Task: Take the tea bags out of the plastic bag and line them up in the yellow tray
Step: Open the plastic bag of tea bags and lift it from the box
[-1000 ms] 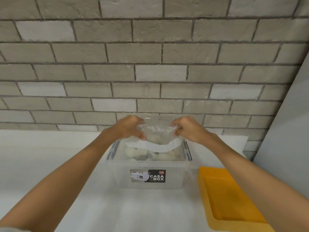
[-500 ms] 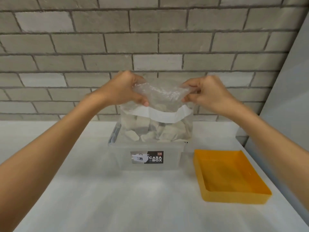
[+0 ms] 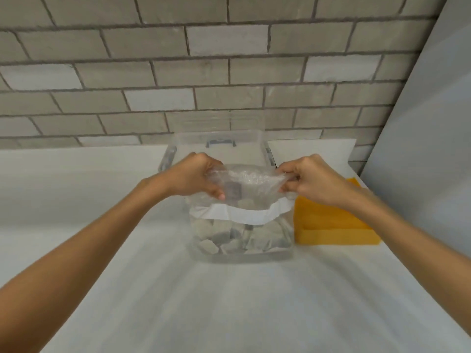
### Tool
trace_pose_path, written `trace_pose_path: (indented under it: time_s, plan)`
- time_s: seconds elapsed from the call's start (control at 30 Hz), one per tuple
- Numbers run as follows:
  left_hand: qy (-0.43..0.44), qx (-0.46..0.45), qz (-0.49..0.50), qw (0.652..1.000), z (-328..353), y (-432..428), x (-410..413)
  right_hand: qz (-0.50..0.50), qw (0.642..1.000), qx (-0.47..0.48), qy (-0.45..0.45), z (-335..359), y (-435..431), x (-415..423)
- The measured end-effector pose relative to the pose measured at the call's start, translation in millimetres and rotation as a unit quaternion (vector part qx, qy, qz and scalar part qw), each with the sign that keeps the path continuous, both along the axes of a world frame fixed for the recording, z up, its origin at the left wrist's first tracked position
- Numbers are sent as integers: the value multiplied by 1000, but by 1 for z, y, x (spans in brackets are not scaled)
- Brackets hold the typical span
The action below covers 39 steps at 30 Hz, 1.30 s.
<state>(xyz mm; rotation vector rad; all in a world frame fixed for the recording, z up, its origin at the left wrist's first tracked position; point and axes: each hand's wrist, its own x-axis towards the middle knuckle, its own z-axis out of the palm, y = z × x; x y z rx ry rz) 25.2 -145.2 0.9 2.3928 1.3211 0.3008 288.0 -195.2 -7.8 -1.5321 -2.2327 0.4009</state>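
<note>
Grey brick wall backs a white table, and a clear box stands close against that wall. A second ago the plastic bag lay inside the box, and half a second ago it hung above the box. Now it is out, in front of the box, with its bottom at or on the table (blur hides the contact). No tea bag has left it yet, so I judge that parting its mouth comes next.

The left hand pinches the bag's top left corner and the right hand the top right, fingers curled on the film, drawing the top edge taut. The bag stands upright, mouth up, with that edge running side to side, parallel to the box's front wall. The tea bags are heaped in its lower half, below a white band. The yellow tray lies in front of the box and to its right, with nothing showing in its visible part.
</note>
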Motion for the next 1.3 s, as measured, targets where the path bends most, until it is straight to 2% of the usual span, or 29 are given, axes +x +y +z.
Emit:
trace_pose_path:
  time_s: [0.17,0.3,0.4,0.47,0.63,0.7,0.8,0.97,1.07,1.17,1.3]
  plan:
    - [-16,-47,-4,999,-27,6,-5,-13,999,-33,6,-24,-1,4]
    - [-60,-123,5,991,-18,1,-3,1,998,-63,19,-17,1,9]
    - [-63,-151,17,986,-5,-3,4,19,994,-103,-10,-2,2,10]
    - [-58,-151,13,987,0,-4,9,25,995,-93,-23,9,4,7]
    - [-110,-142,-23,983,10,-3,19,22,999,1,25,24,12,-8]
    - [-139,-106,-24,984,14,-3,23,28,999,8,35,28,15,-16]
    - [-162,4,11,987,19,-2,29,33,999,-14,35,33,20,-26]
    - [-167,151,49,973,7,-11,31,9,998,0,54,34,27,-31]
    - [-175,263,33,948,-4,-15,33,5,998,0,60,33,30,-31]
    - [-187,333,53,923,-11,-16,33,7,997,-13,78,34,29,-30]
    - [-138,416,61,897,-17,-18,35,20,985,-80,150,37,25,-30]
